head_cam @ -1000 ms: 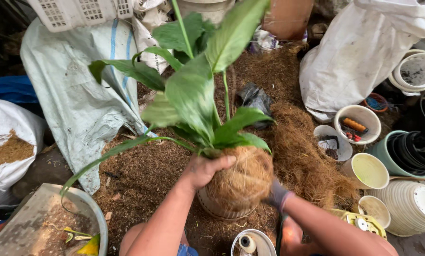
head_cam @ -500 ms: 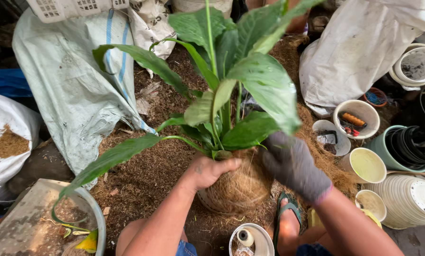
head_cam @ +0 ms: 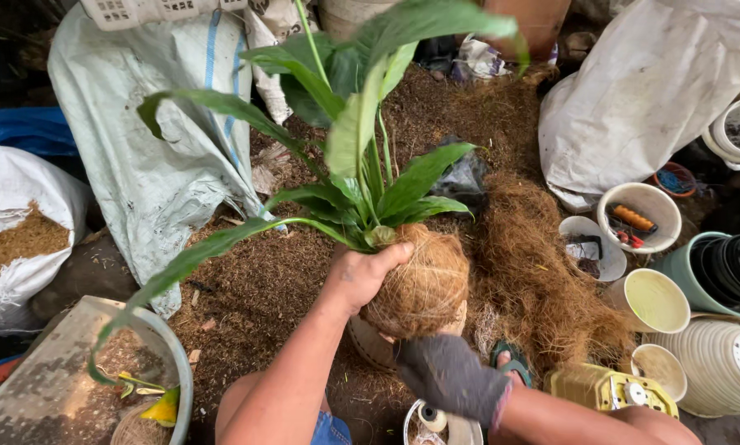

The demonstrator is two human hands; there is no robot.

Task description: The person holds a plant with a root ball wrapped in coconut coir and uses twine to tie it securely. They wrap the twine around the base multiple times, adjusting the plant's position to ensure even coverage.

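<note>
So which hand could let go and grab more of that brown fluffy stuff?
Probably the right hand. It sits below the fibre-wrapped root ball, on the same side as the loose coconut fibre pile. The left hand grips the ball at the top by the plant, holding it steady.

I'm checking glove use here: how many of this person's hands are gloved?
1. The right hand, under the fibre-wrapped root ball, wears a dark glove. The left hand, gripping the ball's side below the green plant, is bare.
</note>
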